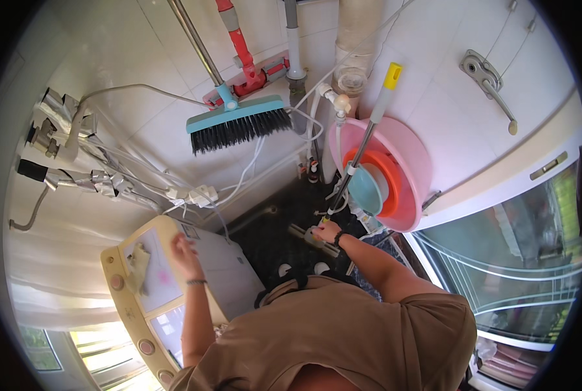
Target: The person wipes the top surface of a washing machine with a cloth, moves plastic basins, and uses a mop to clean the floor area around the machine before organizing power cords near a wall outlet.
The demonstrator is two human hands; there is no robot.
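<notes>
My right hand (326,231) is closed around the lower end of a mop (359,151), just above its flat head (320,241). The mop's pole leans up and to the right, with a yellow grip at the top, in front of the nested basins. My left hand (186,255) is raised over the top of a cream and white washing machine (124,251), fingers apart and somewhat curled, holding nothing visible. A crumpled cloth (139,266) lies on the machine's lid, to the left of that hand.
A pink basin (410,146) holds an orange and a light blue one. Against the tiled wall are a blue broom (237,115) with black bristles and a red mop (248,83). Cables run to a power strip (200,194). A glass door (506,254) stands at right.
</notes>
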